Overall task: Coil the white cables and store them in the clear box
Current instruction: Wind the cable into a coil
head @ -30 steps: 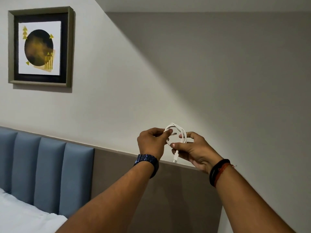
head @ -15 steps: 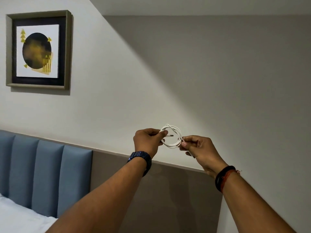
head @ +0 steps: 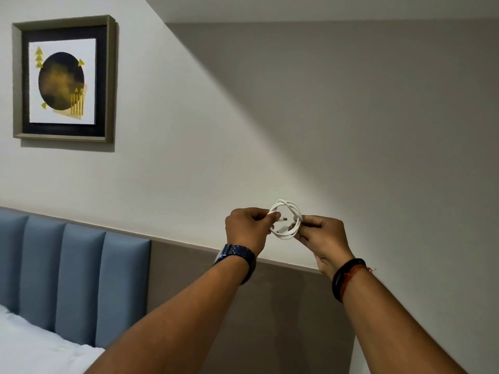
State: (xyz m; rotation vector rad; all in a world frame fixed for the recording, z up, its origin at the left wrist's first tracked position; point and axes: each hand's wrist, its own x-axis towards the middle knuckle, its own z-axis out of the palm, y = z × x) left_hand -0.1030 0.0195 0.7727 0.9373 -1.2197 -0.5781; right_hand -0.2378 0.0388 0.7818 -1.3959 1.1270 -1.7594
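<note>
Up in front of the wall, both hands pinch a small coiled white cable: left hand grips its left side, right hand its right. Connector ends inside the loop are blurry, and no writing's readable anywhere.

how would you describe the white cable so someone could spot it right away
Look along the top edge of the brown wall panel, right of the blue headboard. Two raised hands meet there, the left hand and right hand pinching opposite sides of the white cable. It is the only white looped ring there.
</note>
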